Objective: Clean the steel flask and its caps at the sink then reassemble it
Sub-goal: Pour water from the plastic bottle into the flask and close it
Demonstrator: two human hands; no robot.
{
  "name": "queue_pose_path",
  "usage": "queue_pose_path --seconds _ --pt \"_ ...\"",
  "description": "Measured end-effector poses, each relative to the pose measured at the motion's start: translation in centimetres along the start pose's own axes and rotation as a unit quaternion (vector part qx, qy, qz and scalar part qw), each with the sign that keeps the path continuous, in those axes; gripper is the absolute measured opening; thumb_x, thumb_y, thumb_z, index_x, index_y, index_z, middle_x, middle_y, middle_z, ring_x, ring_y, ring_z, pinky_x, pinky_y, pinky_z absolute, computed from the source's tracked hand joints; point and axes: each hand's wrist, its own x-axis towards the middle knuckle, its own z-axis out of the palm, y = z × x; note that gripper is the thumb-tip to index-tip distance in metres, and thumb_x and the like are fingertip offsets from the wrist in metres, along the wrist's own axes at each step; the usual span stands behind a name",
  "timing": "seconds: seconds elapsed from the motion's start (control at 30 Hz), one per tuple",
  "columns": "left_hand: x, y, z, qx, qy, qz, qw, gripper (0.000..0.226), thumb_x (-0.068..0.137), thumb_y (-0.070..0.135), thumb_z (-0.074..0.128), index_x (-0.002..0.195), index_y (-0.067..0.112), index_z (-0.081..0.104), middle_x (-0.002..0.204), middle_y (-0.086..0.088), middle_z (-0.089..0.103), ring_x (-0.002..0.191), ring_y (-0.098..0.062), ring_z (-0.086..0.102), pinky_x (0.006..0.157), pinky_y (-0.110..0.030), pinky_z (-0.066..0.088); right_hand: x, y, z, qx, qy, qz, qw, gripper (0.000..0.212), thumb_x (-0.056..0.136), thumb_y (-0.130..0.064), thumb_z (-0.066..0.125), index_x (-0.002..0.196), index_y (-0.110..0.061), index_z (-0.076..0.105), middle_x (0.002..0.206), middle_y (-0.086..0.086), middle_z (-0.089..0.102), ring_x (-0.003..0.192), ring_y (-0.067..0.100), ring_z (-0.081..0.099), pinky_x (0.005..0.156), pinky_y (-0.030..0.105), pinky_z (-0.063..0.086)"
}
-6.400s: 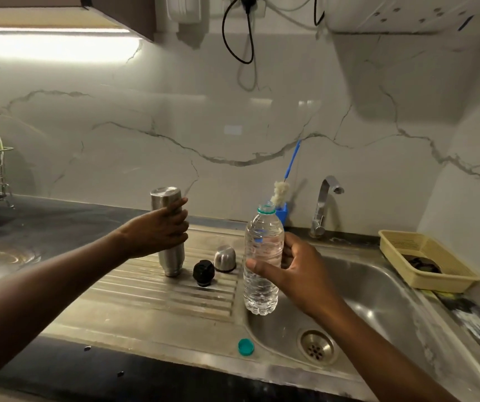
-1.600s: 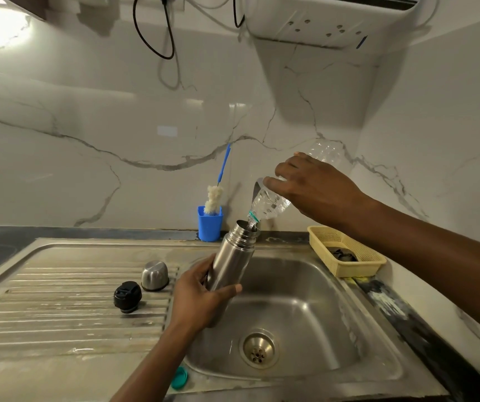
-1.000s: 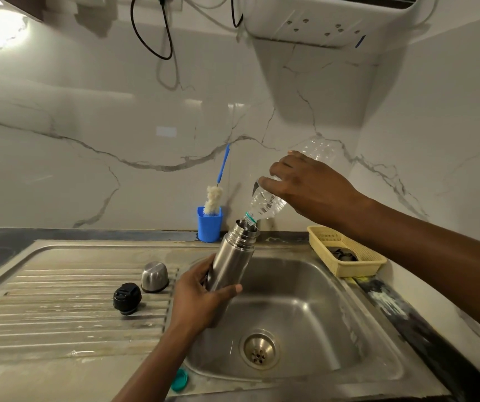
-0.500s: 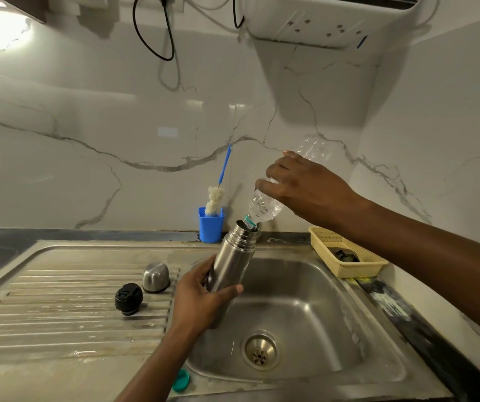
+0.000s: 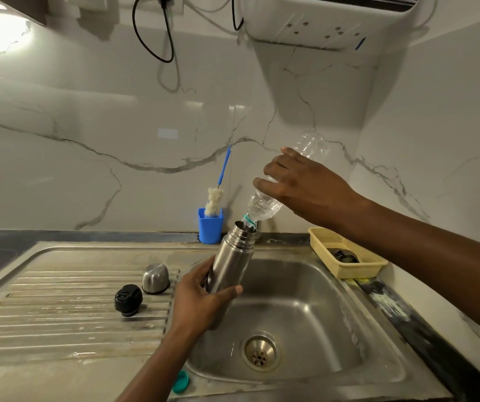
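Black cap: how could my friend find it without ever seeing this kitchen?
Look at the ridged draining board left of the sink bowl. Two caps sit near its right edge. The black cap is the dark one, nearer you than the shiny steel cap.

A bottle brush (image 5: pixel 215 198) stands in a blue cup (image 5: pixel 210 229) against the wall (image 5: pixel 88 111); a yellow basket (image 5: pixel 360 269) sits further right.

Steel flask (image 5: pixel 231 265): uncapped, tilted with mouth up and to the right, gripped low by the left hand (image 5: pixel 196 300) over the sink basin (image 5: pixel 334 300). Black stopper cap (image 5: pixel 128 299) and domed steel cap (image 5: pixel 155 278) stand just beside each other on the drainboard (image 5: pixel 59 314).
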Motion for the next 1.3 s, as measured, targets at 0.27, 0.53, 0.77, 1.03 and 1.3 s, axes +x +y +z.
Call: queue_pose_path --seconds 0.27,0.53,0.77,1.03,1.3 --pt "0.0 -0.1 0.0 -0.003 -0.008 -0.007 1.0 0.082 0.059 0.06 0.089 0.133 0.056 0.054 0.122 0.026 0.068 0.109 0.002 0.066 0.085 -0.02 0.052 0.1 0.2 -0.1 -0.003 0.014 -0.003 1.0 0.067 0.08 0.0 0.083 0.14 -0.012 0.057 0.131 0.02 0.064 0.122 0.036 0.061 0.118 0.052 0.039" --pt "0.0 -0.1 -0.1 -0.003 -0.008 -0.013 1.0 0.079 0.061 0.055 0.091 0.131 0.057 0.054 0.122 0.026 0.068 0.11 0.002 0.066 0.085 -0.02 0.052 0.3 0.1 -0.2 -0.009 0.004 -0.007 1.0 0.069 0.079 -0.003 0.085 0.142 -0.012 0.057 0.133 0.021 0.064 0.124 0.037 0.061 0.118 0.052 0.039" --pt "-0.1 0.1 0.0 -0.007 -0.005 -0.015 1.0 0.08 0.067 0.041 0.095 0.136 0.05 0.054 0.124 0.022 0.069 0.111 -0.001 0.066 0.085 -0.02 0.051 0.7 0.3 -0.5 -0.033 0.013 -0.024 0.999 0.069 0.079 -0.005 0.086 0.141 -0.011 0.057 0.132 0.021 0.064 0.124 0.037 0.061 0.12 0.052 0.033" --pt "-0.3 0.9 -0.3 -0.022 0.005 -0.017 1.0 0.069 0.062 0.055 0.09 0.121 0.064 0.055 0.109 0.038 0.068 0.103 0.009 0.065 0.083 -0.021 0.053 0.0 -0.5 -1.0 0.024 -0.002 0.056 0.998 0.07 0.079 -0.004 0.084 0.142 -0.014 0.057 0.131 0.018 0.065 0.12 0.034 0.063 0.113 0.048 0.044" --pt "-0.2 2.0 -1.5 -0.05 0.001 -0.025 0.998 0.07 0.069 0.044 0.094 0.133 0.037 0.065 0.116 0.019 0.075 0.105 -0.001 0.071 0.092 -0.039 0.061 -2.6 -3.4 -0.9 0.323 -0.069 0.274 0.903 0.074 0.082 -0.035 0.083 0.148 -0.03 0.049 0.134 -0.001 0.063 0.114 0.019 0.061 0.093 0.033 0.055"
